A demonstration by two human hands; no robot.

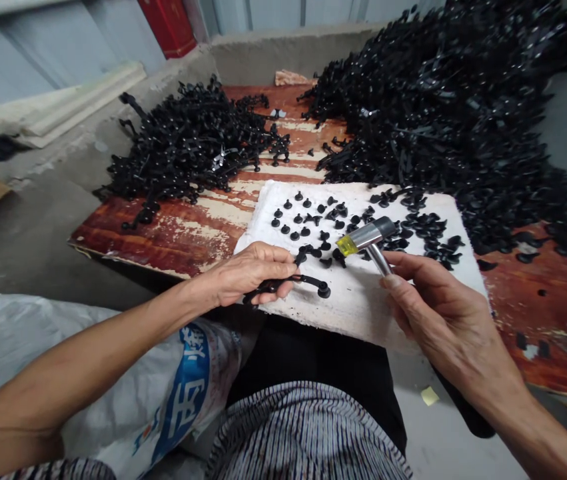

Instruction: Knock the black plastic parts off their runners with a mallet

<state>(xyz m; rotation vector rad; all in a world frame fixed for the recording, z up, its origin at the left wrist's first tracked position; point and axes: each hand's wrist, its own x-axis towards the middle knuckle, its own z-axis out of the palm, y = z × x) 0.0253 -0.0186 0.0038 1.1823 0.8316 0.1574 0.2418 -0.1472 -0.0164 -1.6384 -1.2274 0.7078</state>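
Note:
My left hand (258, 272) is closed on a thin black plastic part (308, 279) with several arms, one ending in a round disc-like foot. Part of it is hidden inside the fingers. In my right hand (438, 310) is a small mallet (369, 235) with a metal head, a yellow face and a dark face; its black grip shows below the palm. The mallet head is raised over a white cloth (283, 190), apart from the black part. Small black round caps (297, 219) stand in loose rows on the cloth, with more curved black pieces (433, 233) scattered to the right.
A heap of black parts (183, 147) lies on the worn red-brown board (163, 237) at the left. A much larger black heap (443, 93) rises at the right. A white printed sack (93, 373) stands at lower left, beside my lap.

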